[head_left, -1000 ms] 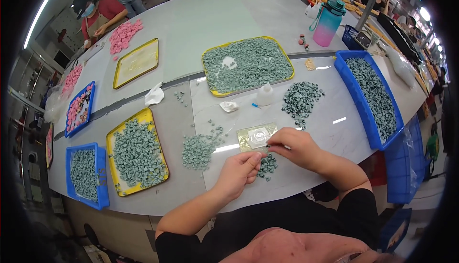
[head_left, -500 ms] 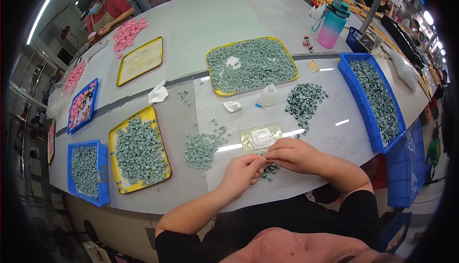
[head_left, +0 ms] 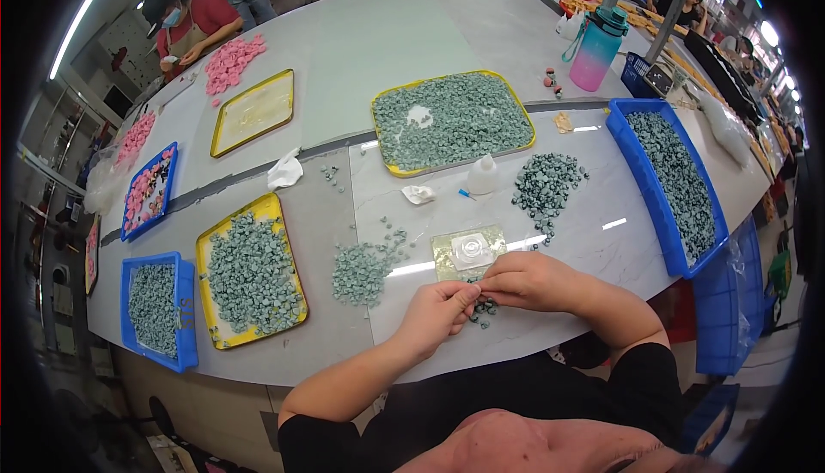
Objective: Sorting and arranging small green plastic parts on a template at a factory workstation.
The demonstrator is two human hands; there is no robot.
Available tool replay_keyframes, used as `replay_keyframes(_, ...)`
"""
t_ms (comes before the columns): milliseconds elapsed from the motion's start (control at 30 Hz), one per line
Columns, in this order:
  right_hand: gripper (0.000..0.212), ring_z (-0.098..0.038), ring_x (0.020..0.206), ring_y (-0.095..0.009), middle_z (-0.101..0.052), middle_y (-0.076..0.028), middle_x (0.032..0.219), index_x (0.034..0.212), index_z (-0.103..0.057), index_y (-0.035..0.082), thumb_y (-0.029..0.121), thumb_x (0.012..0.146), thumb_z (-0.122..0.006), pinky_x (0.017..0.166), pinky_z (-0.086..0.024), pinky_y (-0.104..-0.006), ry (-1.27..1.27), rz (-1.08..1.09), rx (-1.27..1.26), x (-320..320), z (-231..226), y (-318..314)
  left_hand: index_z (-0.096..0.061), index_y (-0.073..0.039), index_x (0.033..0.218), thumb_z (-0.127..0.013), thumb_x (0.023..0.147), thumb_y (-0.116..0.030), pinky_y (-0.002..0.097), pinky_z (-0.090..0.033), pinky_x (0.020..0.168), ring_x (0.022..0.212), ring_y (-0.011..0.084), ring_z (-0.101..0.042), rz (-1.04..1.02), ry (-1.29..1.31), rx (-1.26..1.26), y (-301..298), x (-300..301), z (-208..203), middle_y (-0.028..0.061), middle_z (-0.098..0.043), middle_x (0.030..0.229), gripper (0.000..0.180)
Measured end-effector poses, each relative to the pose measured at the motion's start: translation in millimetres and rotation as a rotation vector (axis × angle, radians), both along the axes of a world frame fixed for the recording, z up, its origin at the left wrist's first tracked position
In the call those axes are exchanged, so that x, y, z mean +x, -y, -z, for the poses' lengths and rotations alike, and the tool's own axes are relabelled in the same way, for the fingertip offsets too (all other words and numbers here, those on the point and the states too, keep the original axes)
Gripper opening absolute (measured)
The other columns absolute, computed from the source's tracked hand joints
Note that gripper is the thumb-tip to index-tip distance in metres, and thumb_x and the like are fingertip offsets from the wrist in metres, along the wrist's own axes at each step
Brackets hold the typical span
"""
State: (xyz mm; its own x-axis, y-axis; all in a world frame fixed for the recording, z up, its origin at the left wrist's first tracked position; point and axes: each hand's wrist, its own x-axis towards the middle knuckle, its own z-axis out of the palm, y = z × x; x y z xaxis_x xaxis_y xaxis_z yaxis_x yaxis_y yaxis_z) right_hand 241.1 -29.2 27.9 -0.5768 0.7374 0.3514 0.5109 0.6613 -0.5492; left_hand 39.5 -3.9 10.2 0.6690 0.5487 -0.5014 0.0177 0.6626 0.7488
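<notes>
My left hand point(head_left: 440, 311) and my right hand point(head_left: 529, 282) meet at the fingertips, both closed in a pinch. Whatever lies between them is too small and too covered to make out. Just beneath the fingers is a small group of green pieces point(head_left: 483, 318). Beyond the hands lies a flat yellowish square plate with a clear round dish point(head_left: 471, 250) on it. A loose pile of pale green pieces point(head_left: 361, 272) is left of my hands; a pile of darker green ones point(head_left: 548, 188) lies to the right. A white squeeze bottle point(head_left: 484, 176) stands farther off, beside a small blue cap point(head_left: 466, 194).
Yellow-rimmed trays of green pieces point(head_left: 455, 170) point(head_left: 301, 301) stand ahead and left. Blue bins point(head_left: 615, 138) point(head_left: 184, 335) flank the table at right and left. A teal-pink water bottle point(head_left: 595, 54) stands far right. A masked co-worker point(head_left: 196, 24) handles something beside pink pieces point(head_left: 234, 62).
Both hands stay pinched together at nearly the same spot. The whole view has shifted very slightly; nothing else has visibly moved.
</notes>
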Motion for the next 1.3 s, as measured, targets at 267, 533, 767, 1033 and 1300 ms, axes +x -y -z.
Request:
replay_keyframes(267, 0.015, -0.058, 0.073, -0.024, -0.058, -0.007, 0.081, 0.087, -0.06, 0.004, 0.008, 0.073, -0.065, 0.062, -0.049, -0.0332, 0.012, -0.039, 0.051, 7.6, -5.8, -0.7, -0.059, 0.0, 0.093, -0.053, 0.091, -0.018, 0.0184, -0.024, 0.044, 0.051, 0.0038, -0.034, -0.002, 0.011, -0.013, 2.0, 7.2, -5.6, -0.0012, -0.049, 0.071, 0.018)
replay_keyframes(533, 0.015, -0.058, 0.072, -0.025, -0.058, -0.006, 0.08, 0.087, -0.06, 0.005, 0.008, 0.073, -0.065, 0.061, -0.049, -0.0335, 0.025, -0.048, 0.051, 1.8, -4.3, -7.0, -0.059, 0.0, 0.093, -0.054, 0.091, -0.018, 0.0185, -0.025, 0.044, 0.051, 0.0042, -0.034, -0.008, -0.013, 0.0, -4.3, 1.5, -3.8, -0.0006, -0.049, 0.071, 0.019)
replay_keyframes(767, 0.019, -0.058, 0.072, -0.025, -0.059, -0.007, 0.081, 0.089, -0.06, 0.005, 0.007, 0.072, -0.066, 0.061, -0.049, -0.034, 0.012, -0.037, 0.099, 1.8, -5.2, -2.7, -0.059, 0.001, 0.092, -0.055, 0.091, -0.019, 0.0186, -0.025, 0.044, 0.051, 0.0044, -0.034, -0.001, 0.014, -0.015, 0.4, 0.4, -5.9, 0.0002, -0.049, 0.071, 0.02)
replay_keyframes(1033, 0.021, -0.058, 0.07, -0.025, -0.059, -0.007, 0.08, 0.091, -0.061, 0.005, 0.007, 0.071, -0.067, 0.059, -0.049, -0.034, 0.006, -0.051, 0.114, 6.7, -7.9, -0.3, -0.057, 0.0, 0.089, -0.052, 0.092, -0.019, 0.0197, -0.023, 0.044, 0.051, 0.0046, -0.032, -0.008, 0.062, -0.051, 2.8, 3.9, -12.0, 0.0001, -0.048, 0.071, 0.02)
replay_keyframes(1300, 0.023, -0.058, 0.067, -0.023, -0.06, -0.006, 0.078, 0.093, -0.061, 0.004, 0.007, 0.07, -0.067, 0.055, -0.048, -0.0337, 0.009, 0.002, 0.218, 2.5, -12.6, -1.5, -0.055, 0.001, 0.09, -0.047, 0.093, -0.016, 0.0202, -0.022, 0.045, 0.052, 0.005, -0.031, -0.04, 0.185, -0.093, 2.9, -1.7, -6.7, 0.0004, -0.047, 0.072, 0.018)
